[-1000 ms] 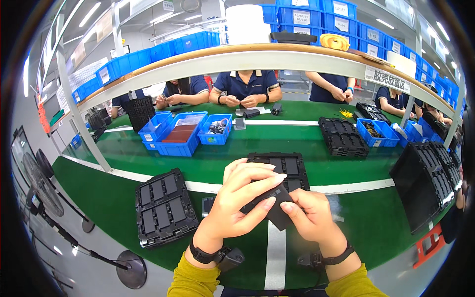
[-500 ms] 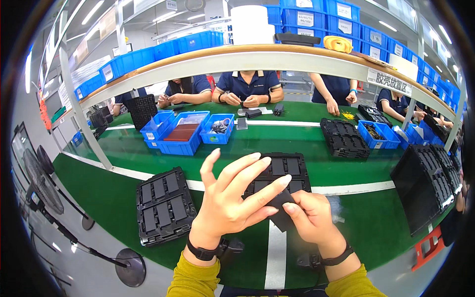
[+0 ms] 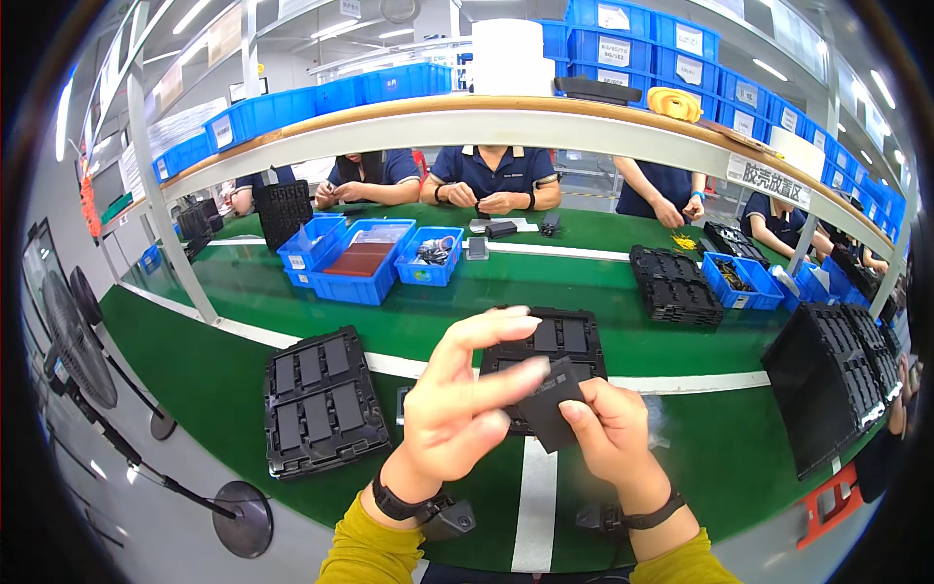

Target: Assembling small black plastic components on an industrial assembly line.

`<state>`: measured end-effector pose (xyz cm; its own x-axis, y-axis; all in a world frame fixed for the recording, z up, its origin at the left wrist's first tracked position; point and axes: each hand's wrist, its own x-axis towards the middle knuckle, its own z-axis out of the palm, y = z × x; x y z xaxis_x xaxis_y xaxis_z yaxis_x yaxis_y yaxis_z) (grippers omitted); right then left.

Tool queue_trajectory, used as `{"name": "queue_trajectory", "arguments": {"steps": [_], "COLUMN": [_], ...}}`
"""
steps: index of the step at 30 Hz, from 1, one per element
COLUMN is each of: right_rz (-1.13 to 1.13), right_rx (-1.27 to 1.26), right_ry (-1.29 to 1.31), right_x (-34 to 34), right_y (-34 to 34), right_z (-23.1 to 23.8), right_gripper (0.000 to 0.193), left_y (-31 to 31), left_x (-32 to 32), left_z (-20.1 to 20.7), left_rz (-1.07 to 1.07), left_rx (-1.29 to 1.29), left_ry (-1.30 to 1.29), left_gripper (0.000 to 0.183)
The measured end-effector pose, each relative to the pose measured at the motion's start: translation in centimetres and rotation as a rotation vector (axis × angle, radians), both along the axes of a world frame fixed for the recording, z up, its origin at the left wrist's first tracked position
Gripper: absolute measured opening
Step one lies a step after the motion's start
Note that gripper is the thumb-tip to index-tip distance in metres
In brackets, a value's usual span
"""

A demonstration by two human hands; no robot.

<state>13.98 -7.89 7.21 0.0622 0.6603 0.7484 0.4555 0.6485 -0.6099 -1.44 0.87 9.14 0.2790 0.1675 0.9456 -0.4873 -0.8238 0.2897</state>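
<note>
I have a small flat black part (image 3: 551, 409) up in front of me, above the near edge of the green bench (image 3: 409, 321); my right hand (image 3: 608, 443) pinches its lower right side between thumb and fingers, and my left hand (image 3: 457, 399) has its fingers half spread, with the fingertips resting on the part's upper left edge while the index finger stands clear above it; I cannot quite tell whether the left thumb touches the part, since my own fingers cover that side. The hold looks light to me; if the right pinch slackens while the left fingers push, the part could pivot and drop onto the black tray (image 3: 545, 341) directly beneath, or slide off the bench edge towards my lap. That tray seems to hold similar pieces in its pockets, so a falling part might knock one askew. To my left lies a second black tray (image 3: 316, 404) with filled pockets, well apart; to the right a large dark tray (image 3: 827, 380) stands tilted, and a careless elbow swing on that side could tip it. Blue bins (image 3: 365, 258) sit further back, out of harm's way.
</note>
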Motion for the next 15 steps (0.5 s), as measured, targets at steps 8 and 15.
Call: {"name": "queue_trajectory", "arguments": {"steps": [8,15], "right_rz": [-0.022,-0.065], "right_rx": [0.152,0.187], "right_ry": [-0.247,-0.373], "right_x": [-0.2,0.0], "right_y": [1.0,0.8], "right_z": [-0.5,-0.3], "right_gripper": [0.010,0.010], "left_y": [-0.7,-0.4], "left_x": [-0.3,0.0], "left_z": [0.4,0.7], "left_rz": [0.124,0.183], "left_rx": [-0.369,-0.098], "left_ry": [0.320,0.269], "left_gripper": [0.010,0.010]}}
